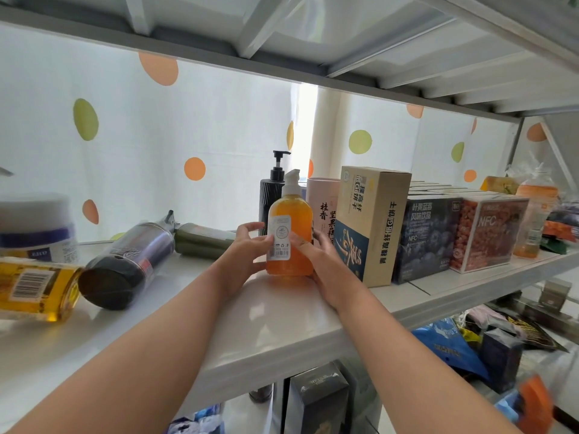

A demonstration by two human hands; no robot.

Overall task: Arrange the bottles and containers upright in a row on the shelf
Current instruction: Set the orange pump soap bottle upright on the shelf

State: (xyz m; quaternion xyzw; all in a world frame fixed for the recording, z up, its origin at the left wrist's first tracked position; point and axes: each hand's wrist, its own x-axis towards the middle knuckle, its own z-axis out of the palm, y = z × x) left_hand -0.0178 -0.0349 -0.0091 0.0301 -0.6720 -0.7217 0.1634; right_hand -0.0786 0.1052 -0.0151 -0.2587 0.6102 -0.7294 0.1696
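Standing upright on the white shelf (282, 314), near its front edge: an orange pump bottle (289, 227), clear-walled, filled almost to the shoulder with amber-orange liquid, topped by a white pump head, a white printed label with a barcode facing the camera. Held on both sides: left hand (247, 249) wrapped against the label side, fingers curled on it, right hand (326, 261) pressed along the opposite flank; both grips closed on that bottle.

Just behind, also upright: a black pump bottle (271, 192), ribbed, contents hidden, and a pink cylinder tin (322, 202) with dark characters. Just right of the orange bottle, a tall tan biscuit box (372, 220), then a dark blue drink box (429, 236) and a red-patterned NFC box (488, 233).

Lying on their sides to the left: a dark purple bottle (128, 264), base toward the camera; an olive-green bottle (203, 239) behind it; a yellow oil bottle (34, 286) with golden liquid inside. Upright at far left, a white tub (36, 227) with a blue band.
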